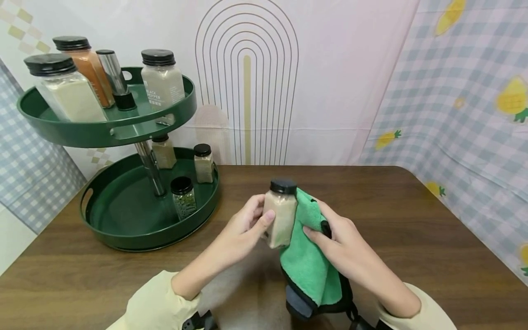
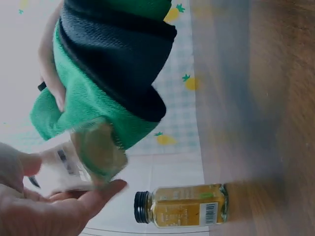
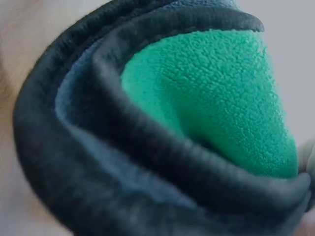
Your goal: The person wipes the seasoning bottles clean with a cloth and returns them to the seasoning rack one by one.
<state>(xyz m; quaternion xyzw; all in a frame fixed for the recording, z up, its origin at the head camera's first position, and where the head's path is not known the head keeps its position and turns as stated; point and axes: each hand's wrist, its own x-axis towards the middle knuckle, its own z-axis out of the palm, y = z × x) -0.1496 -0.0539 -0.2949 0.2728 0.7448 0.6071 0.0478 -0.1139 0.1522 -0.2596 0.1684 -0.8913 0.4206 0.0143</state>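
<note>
In the head view my left hand (image 1: pixel 243 229) grips a square clear spice jar (image 1: pixel 281 215) with a black lid and pale beige powder inside. The jar is upright, raised over the table. My right hand (image 1: pixel 344 240) pinches a green cloth (image 1: pixel 309 256) with black edging and a grey reverse side, laid against the jar's right side. From the left wrist, the jar's base (image 2: pixel 101 152) shows blurred, with my fingers and thumb around its body. Folds of the cloth (image 3: pixel 216 93) fill the right wrist view and hide most of the right hand.
A green two-tier rack (image 1: pixel 150 238) stands at left on the wooden table (image 1: pixel 412 238). Several jars, such as the black pepper jar (image 1: pixel 162 87), and a silver cylinder (image 1: pixel 113 73) are on it. A jar of yellow-brown spice (image 2: pixel 182 206) stands on the table in the left wrist view.
</note>
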